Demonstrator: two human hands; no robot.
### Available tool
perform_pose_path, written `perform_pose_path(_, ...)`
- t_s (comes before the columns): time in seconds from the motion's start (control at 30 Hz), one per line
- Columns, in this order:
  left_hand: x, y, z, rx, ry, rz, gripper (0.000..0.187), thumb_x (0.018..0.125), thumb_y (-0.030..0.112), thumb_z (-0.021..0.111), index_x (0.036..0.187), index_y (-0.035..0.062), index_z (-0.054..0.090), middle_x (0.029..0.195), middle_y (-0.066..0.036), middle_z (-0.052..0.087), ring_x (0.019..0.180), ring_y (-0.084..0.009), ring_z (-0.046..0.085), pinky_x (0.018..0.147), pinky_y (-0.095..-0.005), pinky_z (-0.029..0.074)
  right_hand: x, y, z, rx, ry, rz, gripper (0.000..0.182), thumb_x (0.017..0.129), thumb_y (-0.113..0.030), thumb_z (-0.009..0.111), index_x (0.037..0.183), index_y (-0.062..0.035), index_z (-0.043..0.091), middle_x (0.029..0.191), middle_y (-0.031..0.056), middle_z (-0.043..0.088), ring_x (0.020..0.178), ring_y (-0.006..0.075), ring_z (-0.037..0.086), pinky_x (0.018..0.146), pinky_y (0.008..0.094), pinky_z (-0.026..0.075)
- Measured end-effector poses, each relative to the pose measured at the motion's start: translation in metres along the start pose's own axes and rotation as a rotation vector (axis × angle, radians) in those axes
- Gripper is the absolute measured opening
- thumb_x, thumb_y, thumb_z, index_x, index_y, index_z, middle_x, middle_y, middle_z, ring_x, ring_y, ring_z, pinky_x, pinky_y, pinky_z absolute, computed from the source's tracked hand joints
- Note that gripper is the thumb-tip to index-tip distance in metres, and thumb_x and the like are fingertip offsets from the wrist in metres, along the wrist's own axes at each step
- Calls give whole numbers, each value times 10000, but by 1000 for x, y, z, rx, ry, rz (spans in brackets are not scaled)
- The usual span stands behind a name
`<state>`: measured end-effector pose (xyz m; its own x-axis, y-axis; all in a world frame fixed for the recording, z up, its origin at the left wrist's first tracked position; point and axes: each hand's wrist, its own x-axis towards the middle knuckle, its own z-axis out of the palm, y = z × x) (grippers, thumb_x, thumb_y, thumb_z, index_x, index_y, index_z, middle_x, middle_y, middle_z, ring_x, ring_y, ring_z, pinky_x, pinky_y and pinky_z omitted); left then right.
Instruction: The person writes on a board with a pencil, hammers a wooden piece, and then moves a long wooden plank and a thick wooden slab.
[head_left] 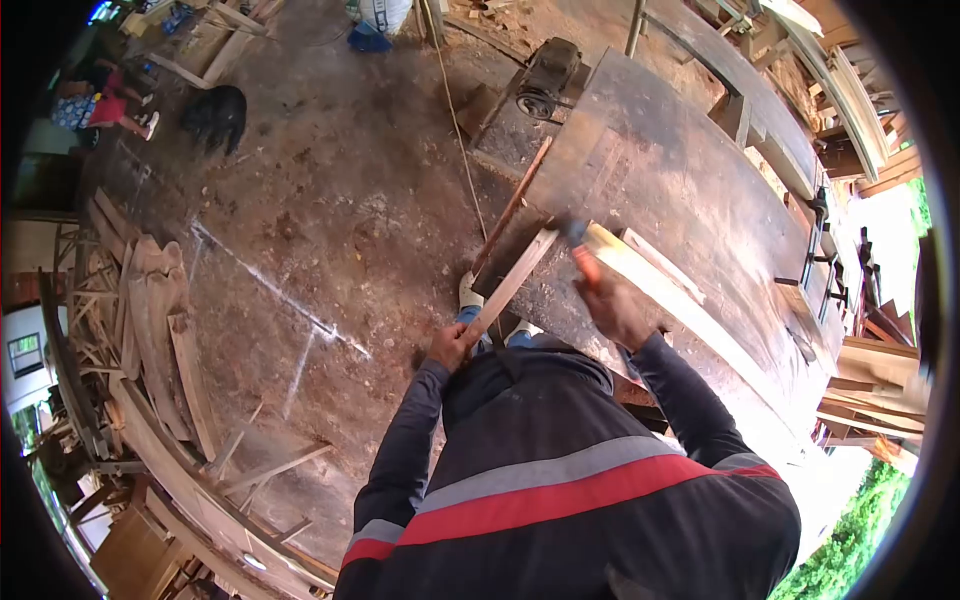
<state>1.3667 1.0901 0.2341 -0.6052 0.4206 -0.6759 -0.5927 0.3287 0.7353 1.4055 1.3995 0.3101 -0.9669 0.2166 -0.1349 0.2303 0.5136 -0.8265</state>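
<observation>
My left hand [450, 345] is closed around the lower end of a narrow wooden strip [513, 282]. The strip slants up to the corner of the workbench [665, 150], where its far end lies at the edge. In my right hand [617, 312] is a hammer [587, 264] with an orange handle; its dark head is blurred and sits just beside the strip's far end. A long pale board [690, 320] lies on the bench to the right of my right hand, with a shorter wooden strip [662, 264] alongside it.
A machine with a pulley [537, 102] stands on the floor beyond the bench. Clamps [818, 255] line the bench's right side. Stacked timber [160, 340] leans at the left. A black dog [215, 118] and a person [105, 108] are at the far left.
</observation>
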Motion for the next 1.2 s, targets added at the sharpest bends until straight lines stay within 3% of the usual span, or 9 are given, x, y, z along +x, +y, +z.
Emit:
perform_pose_path(0.03,2,-2,0,50,6,5,346,899,372,558,855,35,629,570,1,499,464,-95,470,433,-254,361,11,3,-10,-218,-366,219,334,929,-325,532,984,3,571,791,275,609,788,413,621,693,475,443)
perform_pose_path(0.17,5,-12,-4,150,33,50,368,895,395,573,826,37,627,584,-6,521,468,-92,460,438,-254,358,7,-27,-17,-263,-24,-53,289,923,-296,563,1000,-18,567,690,207,569,648,311,579,600,411,443)
perform_pose_path(0.53,23,-7,2,33,34,33,375,874,403,595,818,34,628,586,-37,568,489,-128,543,470,-287,429,4,2,-28,-242,6,-201,211,923,-252,553,944,-42,534,628,222,578,596,401,614,497,459,437)
perform_pose_path(0.63,42,5,15,268,128,243,408,867,440,600,841,35,641,619,-50,589,508,-135,569,481,-293,450,5,-4,-47,-271,-27,99,226,932,-244,553,918,-27,493,649,216,563,587,379,596,460,435,409)
perform_pose_path(0.73,47,22,21,226,37,37,440,858,461,617,926,28,643,662,-58,600,546,-132,591,510,-282,464,6,-35,-59,-251,-138,-13,152,964,-175,474,945,-26,498,703,165,521,523,337,550,455,422,409)
perform_pose_path(0.8,42,15,10,55,-149,124,465,858,459,627,1000,16,629,719,-71,608,573,-130,601,537,-272,473,1,-61,-48,-394,-166,-524,161,967,-189,460,956,-40,521,727,130,531,522,307,554,478,425,433)
perform_pose_path(0.87,32,11,11,-38,-177,24,429,855,400,646,1022,6,609,756,-72,610,599,-113,591,557,-269,467,-14,-62,-40,-404,-430,-227,213,943,-288,520,934,-76,536,717,114,560,560,297,573,502,428,468)
perform_pose_path(1.03,39,-6,23,47,-21,251,403,864,349,603,1000,-30,603,725,-76,613,651,-143,580,600,-312,452,-34,-106,-19,-362,-728,-494,272,918,-308,555,924,-37,540,682,192,578,612,383,597,532,453,454)
perform_pose_path(1.2,48,-2,31,152,166,273,382,871,341,574,903,-37,611,697,-84,612,645,-181,569,612,-348,445,-8,-53,-8,-513,-589,-187,299,906,-342,573,873,-48,532,699,183,578,631,385,599,532,456,453)
